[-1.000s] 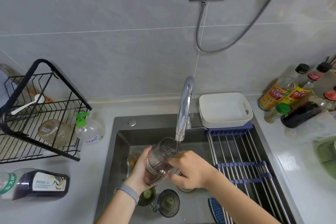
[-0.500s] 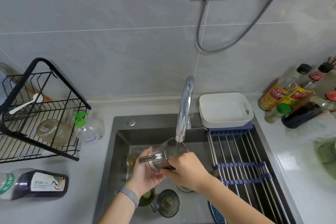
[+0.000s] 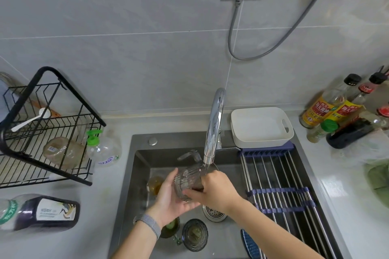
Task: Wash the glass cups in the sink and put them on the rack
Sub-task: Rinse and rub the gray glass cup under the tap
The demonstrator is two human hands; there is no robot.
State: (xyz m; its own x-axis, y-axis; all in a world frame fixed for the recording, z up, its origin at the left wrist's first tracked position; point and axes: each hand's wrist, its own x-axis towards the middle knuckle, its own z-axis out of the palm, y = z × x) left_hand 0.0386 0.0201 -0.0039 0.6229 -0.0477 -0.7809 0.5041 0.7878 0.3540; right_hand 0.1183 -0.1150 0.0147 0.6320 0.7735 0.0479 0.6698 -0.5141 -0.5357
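The ribbed cup (image 3: 189, 181) has turned since a second ago: its handle now points up and away, mouth tipped under the tap (image 3: 213, 130). The left hand (image 3: 174, 197) cradles its base, the right hand (image 3: 214, 189) grips its side. Rinsing is probably underway; two cups (image 3: 194, 234) wait in the sink (image 3: 139, 174).

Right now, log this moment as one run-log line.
step: rinsing | left hand: holds ribbed glass cup | right hand: grips cup | cup: under faucet | sink: more cups | rack: no cups
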